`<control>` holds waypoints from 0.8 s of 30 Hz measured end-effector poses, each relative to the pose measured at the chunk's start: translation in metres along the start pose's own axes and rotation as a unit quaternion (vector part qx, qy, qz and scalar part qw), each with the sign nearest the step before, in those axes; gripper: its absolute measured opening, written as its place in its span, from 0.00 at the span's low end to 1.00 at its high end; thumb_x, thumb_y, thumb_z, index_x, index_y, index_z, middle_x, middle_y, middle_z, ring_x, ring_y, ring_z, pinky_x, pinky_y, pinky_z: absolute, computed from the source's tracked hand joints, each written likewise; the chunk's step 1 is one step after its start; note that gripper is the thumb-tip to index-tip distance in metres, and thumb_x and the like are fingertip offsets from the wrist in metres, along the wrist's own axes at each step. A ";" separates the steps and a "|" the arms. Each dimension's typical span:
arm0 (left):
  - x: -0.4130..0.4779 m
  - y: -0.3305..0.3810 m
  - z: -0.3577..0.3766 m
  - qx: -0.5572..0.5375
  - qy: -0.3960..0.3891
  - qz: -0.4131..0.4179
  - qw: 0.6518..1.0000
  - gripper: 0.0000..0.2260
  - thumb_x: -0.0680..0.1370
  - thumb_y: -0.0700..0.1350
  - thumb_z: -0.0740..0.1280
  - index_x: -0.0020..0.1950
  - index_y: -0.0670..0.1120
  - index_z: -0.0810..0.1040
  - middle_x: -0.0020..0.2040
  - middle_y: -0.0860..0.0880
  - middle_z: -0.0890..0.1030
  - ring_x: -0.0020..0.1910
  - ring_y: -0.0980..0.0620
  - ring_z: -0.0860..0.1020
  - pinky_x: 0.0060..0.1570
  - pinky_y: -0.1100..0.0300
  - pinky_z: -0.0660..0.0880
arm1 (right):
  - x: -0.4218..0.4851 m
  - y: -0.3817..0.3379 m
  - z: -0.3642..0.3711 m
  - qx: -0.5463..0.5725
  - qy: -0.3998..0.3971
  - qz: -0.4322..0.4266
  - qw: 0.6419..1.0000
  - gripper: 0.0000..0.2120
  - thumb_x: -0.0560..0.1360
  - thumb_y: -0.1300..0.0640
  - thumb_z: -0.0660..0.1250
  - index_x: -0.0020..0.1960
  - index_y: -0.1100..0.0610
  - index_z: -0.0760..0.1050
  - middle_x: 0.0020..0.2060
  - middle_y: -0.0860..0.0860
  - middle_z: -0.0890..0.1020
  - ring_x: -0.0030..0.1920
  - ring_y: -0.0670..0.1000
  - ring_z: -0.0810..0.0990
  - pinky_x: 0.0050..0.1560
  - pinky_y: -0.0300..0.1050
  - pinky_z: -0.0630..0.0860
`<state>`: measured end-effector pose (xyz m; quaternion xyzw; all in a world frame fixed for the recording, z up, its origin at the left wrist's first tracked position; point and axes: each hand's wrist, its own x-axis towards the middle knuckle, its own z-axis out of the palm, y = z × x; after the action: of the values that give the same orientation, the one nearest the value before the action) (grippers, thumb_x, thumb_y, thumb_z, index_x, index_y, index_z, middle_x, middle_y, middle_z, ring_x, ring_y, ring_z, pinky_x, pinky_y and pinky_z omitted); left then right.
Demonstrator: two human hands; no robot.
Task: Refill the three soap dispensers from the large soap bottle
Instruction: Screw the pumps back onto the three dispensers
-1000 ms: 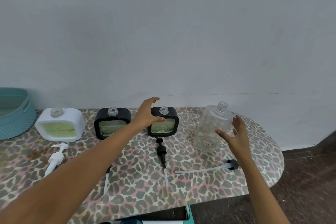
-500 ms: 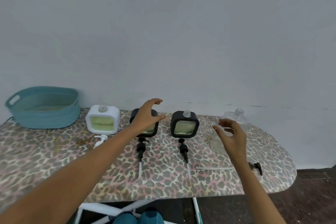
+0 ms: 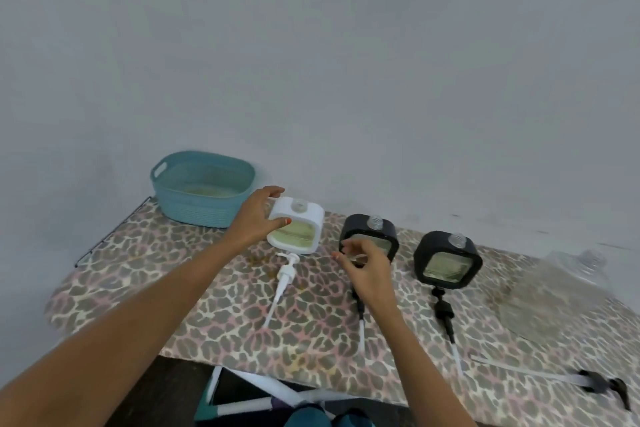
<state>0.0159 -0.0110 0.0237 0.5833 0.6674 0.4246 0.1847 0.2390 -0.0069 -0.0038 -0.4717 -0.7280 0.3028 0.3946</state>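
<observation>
We are looking down at a long ironing board with a leopard-print cover. At about 3 o'clock on it the large clear plastic soap bottle is standing with its neck open, blurred in our view. At 11 o'clock a teal oval plastic basket is sitting by the wall. Three dispensers with open necks are forming a row. The white square soap dispenser is at 12 o'clock, and the middle black square soap dispenser and the right black square soap dispenser are following toward 2 o'clock. Our left hand is gripping the white one at its upper left corner, with the thumb on the front and the fingers curving over the top. Our right hand is hovering before the middle black one, with its fingers loosely curled and holding nothing. A white pump head is lying at 6 o'clock from its dispenser, and a black pump head is lying likewise below the right black one.
</observation>
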 end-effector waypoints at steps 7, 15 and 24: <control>0.028 -0.041 -0.009 -0.003 -0.034 -0.023 0.999 0.29 0.69 0.44 0.73 0.68 0.46 0.66 0.66 0.47 0.71 0.65 0.50 0.69 0.60 0.63 0.62 | 0.013 0.004 0.081 -0.032 -0.054 0.086 0.994 0.13 0.71 0.49 0.70 0.50 0.57 0.76 0.43 0.48 0.78 0.44 0.46 0.76 0.42 0.38 0.72; 0.050 -0.062 -0.002 -0.039 -0.077 -0.023 0.996 0.31 0.69 0.45 0.74 0.69 0.47 0.65 0.68 0.48 0.70 0.66 0.51 0.68 0.63 0.60 0.64 | 0.020 -0.001 0.126 -0.070 -0.083 0.242 0.964 0.14 0.67 0.44 0.71 0.40 0.54 0.73 0.38 0.50 0.80 0.39 0.50 0.78 0.33 0.40 0.68; 0.061 -0.069 0.004 -0.090 -0.149 -0.035 0.984 0.26 0.69 0.44 0.74 0.65 0.47 0.70 0.65 0.48 0.73 0.64 0.51 0.71 0.60 0.58 0.73 | 0.035 -0.021 0.101 -0.048 -0.156 0.245 0.956 0.15 0.70 0.55 0.71 0.29 0.62 0.73 0.26 0.55 0.76 0.21 0.45 0.70 0.24 0.34 0.65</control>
<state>-0.0392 0.0504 -0.0171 0.5972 0.6116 0.3844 0.3486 0.1345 0.0107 -0.0277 -0.6008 -0.6564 0.4246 0.1669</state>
